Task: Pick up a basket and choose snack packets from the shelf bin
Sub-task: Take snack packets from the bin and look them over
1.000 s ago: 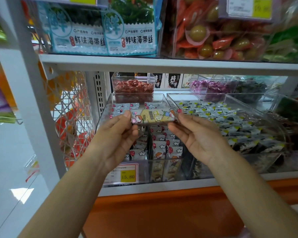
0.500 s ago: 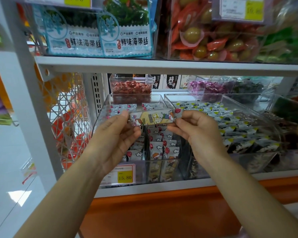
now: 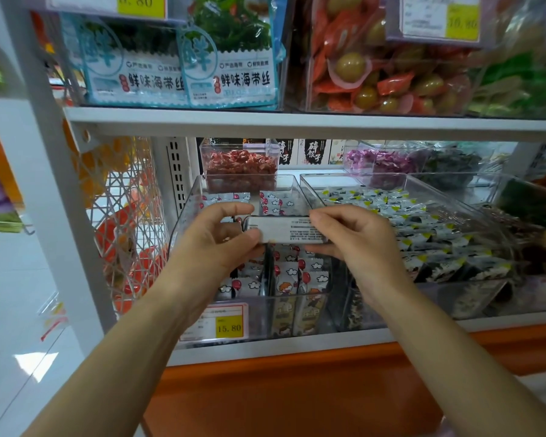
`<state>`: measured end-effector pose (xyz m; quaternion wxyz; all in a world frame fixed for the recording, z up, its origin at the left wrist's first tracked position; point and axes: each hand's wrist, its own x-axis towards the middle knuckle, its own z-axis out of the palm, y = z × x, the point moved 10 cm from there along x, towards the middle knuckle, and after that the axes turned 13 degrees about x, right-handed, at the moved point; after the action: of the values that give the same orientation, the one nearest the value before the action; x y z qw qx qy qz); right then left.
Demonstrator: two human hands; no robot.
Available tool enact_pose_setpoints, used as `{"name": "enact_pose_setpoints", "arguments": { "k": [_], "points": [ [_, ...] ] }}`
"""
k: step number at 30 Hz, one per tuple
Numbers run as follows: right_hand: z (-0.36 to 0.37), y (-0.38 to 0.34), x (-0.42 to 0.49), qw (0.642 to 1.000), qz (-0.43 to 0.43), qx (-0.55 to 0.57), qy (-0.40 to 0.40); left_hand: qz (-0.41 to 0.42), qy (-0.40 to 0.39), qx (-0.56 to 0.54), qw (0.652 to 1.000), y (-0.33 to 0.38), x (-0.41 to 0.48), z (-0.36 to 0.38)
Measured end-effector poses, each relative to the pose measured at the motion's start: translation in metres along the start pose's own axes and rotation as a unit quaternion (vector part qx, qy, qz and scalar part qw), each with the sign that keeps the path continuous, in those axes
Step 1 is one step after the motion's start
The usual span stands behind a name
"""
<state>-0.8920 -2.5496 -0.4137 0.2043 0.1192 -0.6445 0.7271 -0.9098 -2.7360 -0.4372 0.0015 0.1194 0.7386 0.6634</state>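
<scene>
A small snack packet (image 3: 286,230) is held level over a clear shelf bin (image 3: 183,216), its white printed back facing me. My left hand (image 3: 213,244) pinches its left end between thumb and fingers. My right hand (image 3: 352,239) pinches its right end. The bin below holds several more packets (image 3: 297,272) with cartoon figures, red balloons and clouds. No basket is in view.
A second clear bin (image 3: 473,212) of seaweed-print packets sits to the right. A yellow price tag (image 3: 229,326) reading 15.80 is on the bin front. The upper shelf (image 3: 297,119) carries seaweed bags and egg snacks. A white wire rack (image 3: 126,222) hangs at left.
Both hands have turned the packet over, so its white text side now faces me instead of the yellow cartoon front. The hands stay at about the same place above the bin.
</scene>
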Motion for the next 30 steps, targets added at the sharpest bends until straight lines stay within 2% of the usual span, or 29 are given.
{"name": "enact_pose_setpoints", "arguments": {
  "k": [4, 7, 12, 18, 24, 28, 30],
  "points": [
    [-0.01, -0.005, 0.001, 0.997, -0.026, -0.05, 0.049, 0.034, -0.024, 0.107, 0.993, 0.01, -0.005, 0.007],
    [-0.009, -0.012, 0.001, 0.992, -0.057, -0.097, 0.061, 0.031, -0.007, 0.126, 0.992, 0.012, -0.006, 0.009],
    [0.001, -0.016, -0.002, 0.989, -0.075, -0.12, 0.038, 0.028, 0.043, 0.133, 0.99, 0.016, -0.006, 0.0],
    [0.009, -0.017, -0.004, 0.987, -0.081, -0.14, 0.001, 0.032, 0.058, 0.146, 0.987, 0.017, -0.003, -0.013],
    [0.008, -0.011, -0.003, 0.99, -0.072, -0.123, 0.008, 0.041, 0.086, 0.183, 0.979, 0.017, -0.002, -0.015],
    [-0.002, -0.009, 0.003, 0.992, -0.062, -0.103, 0.038, 0.084, 0.047, 0.235, 0.967, 0.023, -0.004, -0.001],
    [-0.002, -0.005, 0.006, 0.997, -0.04, -0.055, 0.026, 0.09, 0.059, 0.225, 0.968, 0.024, -0.002, -0.002]
  ]
}}
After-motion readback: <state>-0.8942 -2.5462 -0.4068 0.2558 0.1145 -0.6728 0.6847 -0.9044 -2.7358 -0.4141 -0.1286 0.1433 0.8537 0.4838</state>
